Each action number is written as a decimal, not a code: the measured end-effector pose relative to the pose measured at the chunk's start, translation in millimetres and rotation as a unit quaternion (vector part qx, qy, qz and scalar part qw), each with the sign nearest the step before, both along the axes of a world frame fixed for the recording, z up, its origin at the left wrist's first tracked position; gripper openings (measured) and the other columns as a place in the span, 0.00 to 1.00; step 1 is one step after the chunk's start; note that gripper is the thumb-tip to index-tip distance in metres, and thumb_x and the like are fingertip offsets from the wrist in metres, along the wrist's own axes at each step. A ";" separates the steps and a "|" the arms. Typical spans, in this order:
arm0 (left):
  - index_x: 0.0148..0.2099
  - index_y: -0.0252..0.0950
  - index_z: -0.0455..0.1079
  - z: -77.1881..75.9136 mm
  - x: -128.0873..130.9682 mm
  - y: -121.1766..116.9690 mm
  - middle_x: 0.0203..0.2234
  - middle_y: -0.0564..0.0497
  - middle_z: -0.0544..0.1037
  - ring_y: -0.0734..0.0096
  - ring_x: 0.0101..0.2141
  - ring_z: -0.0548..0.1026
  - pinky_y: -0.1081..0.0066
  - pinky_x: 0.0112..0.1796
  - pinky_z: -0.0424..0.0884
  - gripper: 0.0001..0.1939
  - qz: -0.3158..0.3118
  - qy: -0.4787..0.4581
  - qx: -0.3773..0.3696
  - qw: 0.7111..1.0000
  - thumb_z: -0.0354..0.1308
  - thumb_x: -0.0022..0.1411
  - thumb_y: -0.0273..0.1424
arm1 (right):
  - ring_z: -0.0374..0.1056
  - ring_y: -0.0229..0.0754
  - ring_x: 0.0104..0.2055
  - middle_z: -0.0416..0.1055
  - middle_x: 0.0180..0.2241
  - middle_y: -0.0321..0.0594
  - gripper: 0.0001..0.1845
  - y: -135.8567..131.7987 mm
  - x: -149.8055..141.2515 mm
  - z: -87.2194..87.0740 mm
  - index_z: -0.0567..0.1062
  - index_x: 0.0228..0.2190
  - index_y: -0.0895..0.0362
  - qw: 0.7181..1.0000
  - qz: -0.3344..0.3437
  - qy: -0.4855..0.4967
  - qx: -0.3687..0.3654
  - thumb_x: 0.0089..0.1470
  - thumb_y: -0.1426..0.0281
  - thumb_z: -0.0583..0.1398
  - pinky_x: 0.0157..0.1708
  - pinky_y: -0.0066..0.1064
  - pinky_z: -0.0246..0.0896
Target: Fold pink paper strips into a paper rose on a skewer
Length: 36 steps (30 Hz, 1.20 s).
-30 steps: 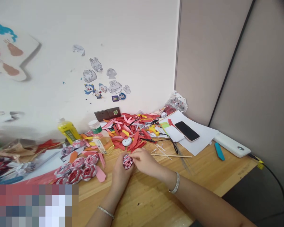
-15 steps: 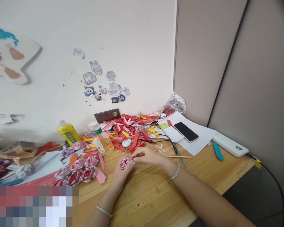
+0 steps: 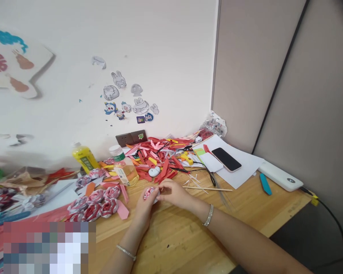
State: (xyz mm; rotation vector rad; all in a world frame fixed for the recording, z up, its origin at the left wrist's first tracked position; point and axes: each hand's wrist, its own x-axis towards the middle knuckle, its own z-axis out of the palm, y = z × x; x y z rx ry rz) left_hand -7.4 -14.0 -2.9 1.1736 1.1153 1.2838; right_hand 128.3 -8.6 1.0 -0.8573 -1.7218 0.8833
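A small pink-and-white rose of folded paper or ribbon (image 3: 149, 193) is cupped in my left hand (image 3: 145, 205), with the thumb lying across its side. My right hand (image 3: 173, 195) comes in from the right, its fingers pinched at the rose's right edge, where a pale part shows. The exact grip of those fingertips is partly hidden. Left of my hands sits a cluster of similar pink, red and white roses (image 3: 93, 211), beside a pink paper strip (image 3: 122, 210).
Behind lies a heap of red and pink paper strips (image 3: 160, 152), with a yellow glue gun (image 3: 186, 159). Bottles (image 3: 85, 158) stand along the wall. To the right are a wooden stick (image 3: 211, 188), a phone (image 3: 226, 159) on white paper and a white power strip (image 3: 281, 177).
My left hand has turned the rose, so less of its face shows and a pale part appears at its right. The view has shifted slightly.
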 end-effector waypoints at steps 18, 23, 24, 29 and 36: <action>0.35 0.36 0.70 1.5 -4.0 0.0 0.30 0.50 0.75 0.63 0.34 0.72 0.67 0.38 0.67 0.16 0.040 0.153 0.103 0.982 0.60 0.47 0.41 | 0.63 0.42 0.42 0.68 0.37 0.41 0.14 -9.9 -2.3 5.4 0.75 0.40 0.54 0.991 -0.059 -0.088 0.086 0.48 0.74 0.62 0.44 0.34 0.56; 0.32 0.35 0.68 1.4 -2.7 -1.2 0.25 0.52 0.73 0.68 0.28 0.69 0.70 0.32 0.66 0.14 0.042 0.170 0.112 0.978 0.57 0.51 0.41 | 0.63 0.41 0.41 0.67 0.36 0.41 0.09 -4.9 -0.9 1.4 0.77 0.37 0.56 0.998 -0.010 -0.010 0.060 0.52 0.71 0.59 0.44 0.33 0.57; 0.32 0.34 0.68 1.7 -2.8 -1.4 0.25 0.52 0.72 0.68 0.27 0.69 0.71 0.31 0.66 0.14 0.038 0.170 0.111 0.978 0.56 0.51 0.42 | 0.64 0.41 0.41 0.67 0.35 0.41 0.08 -3.2 -0.1 0.7 0.77 0.35 0.56 0.999 -0.003 0.013 0.043 0.52 0.70 0.60 0.43 0.32 0.58; 0.32 0.34 0.69 6.6 -2.9 -4.6 0.24 0.53 0.72 0.69 0.26 0.69 0.72 0.30 0.65 0.13 0.009 0.175 0.105 0.979 0.60 0.47 0.39 | 0.66 0.41 0.36 0.70 0.30 0.39 0.11 2.1 4.9 -0.2 0.78 0.31 0.58 0.998 0.004 0.051 -0.023 0.44 0.65 0.65 0.39 0.32 0.60; 0.33 0.34 0.69 8.6 -1.0 -7.8 0.26 0.51 0.74 0.67 0.29 0.70 0.71 0.32 0.66 0.14 -0.005 0.171 0.103 0.980 0.61 0.46 0.38 | 0.66 0.39 0.35 0.69 0.29 0.37 0.08 3.5 5.9 -0.5 0.78 0.28 0.57 0.998 0.002 0.051 -0.039 0.42 0.67 0.66 0.37 0.30 0.60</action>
